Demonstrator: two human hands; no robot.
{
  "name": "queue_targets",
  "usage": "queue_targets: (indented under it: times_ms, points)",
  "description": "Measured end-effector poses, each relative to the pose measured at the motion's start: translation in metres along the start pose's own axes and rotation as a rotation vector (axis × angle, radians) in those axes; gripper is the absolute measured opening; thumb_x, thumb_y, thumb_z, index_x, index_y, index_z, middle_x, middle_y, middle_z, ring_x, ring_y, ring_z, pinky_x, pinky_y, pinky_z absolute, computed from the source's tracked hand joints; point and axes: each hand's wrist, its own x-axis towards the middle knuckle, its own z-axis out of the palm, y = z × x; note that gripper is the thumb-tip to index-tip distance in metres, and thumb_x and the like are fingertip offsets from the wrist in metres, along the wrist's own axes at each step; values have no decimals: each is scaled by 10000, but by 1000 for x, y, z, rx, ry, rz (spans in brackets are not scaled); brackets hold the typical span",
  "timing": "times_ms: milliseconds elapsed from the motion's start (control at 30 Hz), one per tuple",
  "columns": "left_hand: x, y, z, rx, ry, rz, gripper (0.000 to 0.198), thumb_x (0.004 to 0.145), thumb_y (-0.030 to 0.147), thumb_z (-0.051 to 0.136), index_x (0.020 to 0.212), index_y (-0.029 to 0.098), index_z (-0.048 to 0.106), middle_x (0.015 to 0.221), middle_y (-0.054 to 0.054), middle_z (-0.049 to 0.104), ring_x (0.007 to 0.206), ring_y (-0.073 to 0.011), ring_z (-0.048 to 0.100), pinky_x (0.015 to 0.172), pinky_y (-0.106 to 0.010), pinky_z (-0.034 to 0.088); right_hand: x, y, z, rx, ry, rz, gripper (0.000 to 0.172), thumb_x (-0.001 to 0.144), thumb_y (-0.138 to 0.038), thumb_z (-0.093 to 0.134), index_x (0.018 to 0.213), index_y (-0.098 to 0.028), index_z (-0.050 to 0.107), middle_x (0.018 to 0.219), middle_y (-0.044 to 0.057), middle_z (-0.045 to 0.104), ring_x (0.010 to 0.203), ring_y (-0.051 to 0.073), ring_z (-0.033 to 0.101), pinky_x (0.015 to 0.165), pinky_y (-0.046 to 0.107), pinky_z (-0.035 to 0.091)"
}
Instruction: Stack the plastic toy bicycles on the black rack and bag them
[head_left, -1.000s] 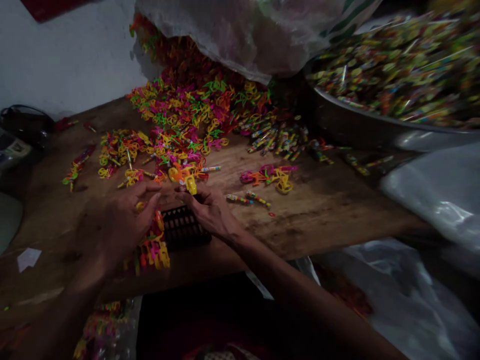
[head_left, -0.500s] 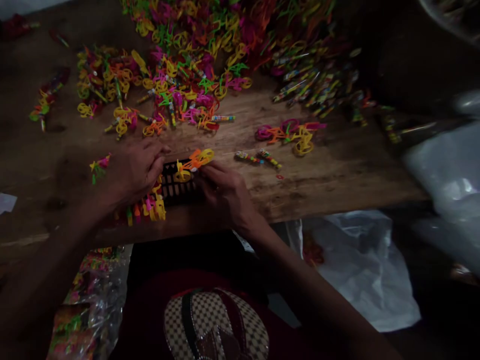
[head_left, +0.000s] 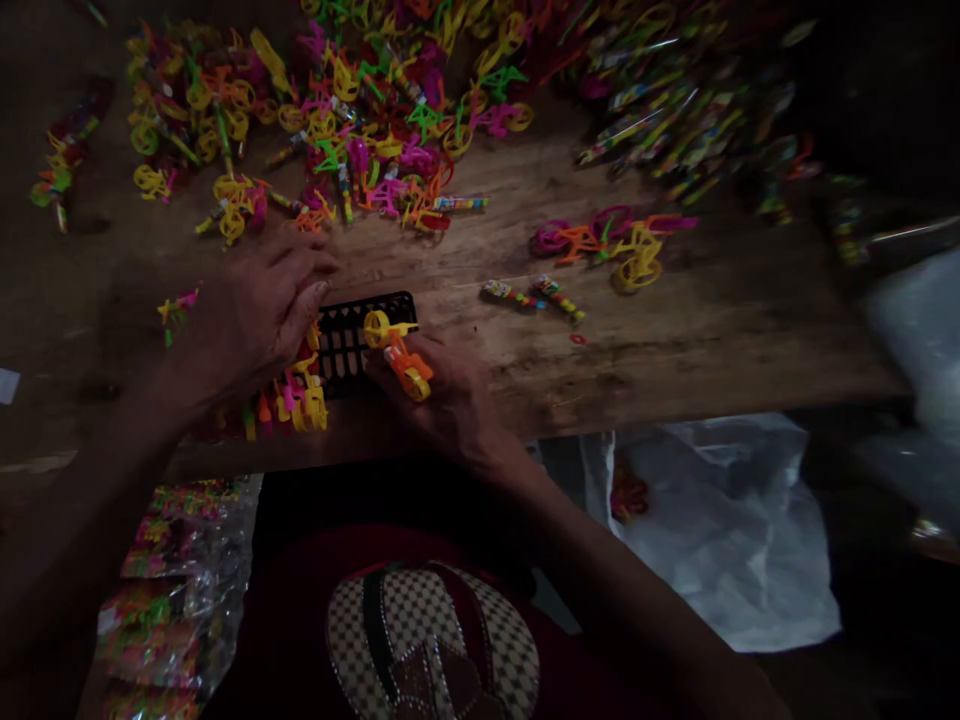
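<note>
My right hand (head_left: 457, 405) is closed on a small toy bicycle (head_left: 405, 365) with an orange frame and yellow wheels, tilted over the right part of a black slotted plastic tray (head_left: 349, 310). At the tray's left end lies my left hand (head_left: 259, 300), its fingers stretched out and slightly bent, the thumb by the tray's edge. Beneath that hand and wrist, a row of colourful toy bicycles (head_left: 304, 400) stands packed upright, partly hidden. Just left of the left hand a small green and pink toy piece (head_left: 178, 310) sticks out.
A large heap of toy bicycles and candy tubes (head_left: 390, 130) covers the back of the wooden table (head_left: 712, 340). Right of the tray lie two candy tubes (head_left: 514, 294) and several loose bicycles (head_left: 600, 245). Plastic bags (head_left: 727, 530) hang below the front edge; packed bags (head_left: 172, 600) sit lower left.
My right hand has turned the orange and yellow bicycle from lying crosswise to pointing down toward me, baring the tray's right end. My left hand stays over the left end. The view has shifted slightly.
</note>
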Motion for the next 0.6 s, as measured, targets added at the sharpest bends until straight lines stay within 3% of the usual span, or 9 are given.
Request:
queue_targets:
  times_ms: [133, 233, 300, 433, 600]
  points:
    - [-9, 10, -5, 135, 30, -27, 447, 1032, 365, 349, 1316, 157, 624, 1463, -109, 609, 1464, -325, 458, 1254, -538, 324, 5, -2, 12, -45, -84, 1, 143, 994, -236, 572, 873, -217, 645, 812, 17, 710, 777, 173, 628, 797, 338, 455]
    - [-17, 9, 4, 82, -14, -63, 466, 1017, 356, 338, 1390, 189, 562, 1537, -106, 541, 1484, -316, 438, 1265, -530, 320, 7, -2, 21, -51, -121, -2, 140, 985, -234, 561, 924, -204, 683, 850, 41, 730, 816, 196, 606, 802, 363, 426]
    - [-21, 5, 13, 42, 20, -44, 476, 1003, 319, 347, 1424, 183, 522, 1549, -111, 524, 1471, -305, 455, 1256, -514, 342, 7, -2, 26, -30, -135, 12, 146, 980, -236, 562, 942, -196, 697, 863, 46, 740, 821, 199, 597, 800, 368, 415]
    - [-23, 1, 23, 57, 111, 21, 507, 995, 272, 358, 1463, 109, 463, 1515, -162, 547, 1421, -325, 502, 1227, -549, 361, 3, -4, 32, 59, -98, 28, 149, 969, -226, 580, 920, -195, 718, 824, 24, 738, 796, 187, 605, 795, 361, 413]
    - [-23, 4, 22, 35, 97, -35, 475, 1010, 281, 355, 1467, 209, 466, 1527, -109, 550, 1440, -283, 493, 1251, -494, 336, -3, -3, 37, 23, -50, 31, 168, 983, -251, 598, 917, -210, 747, 785, 5, 745, 736, 165, 616, 810, 362, 425]
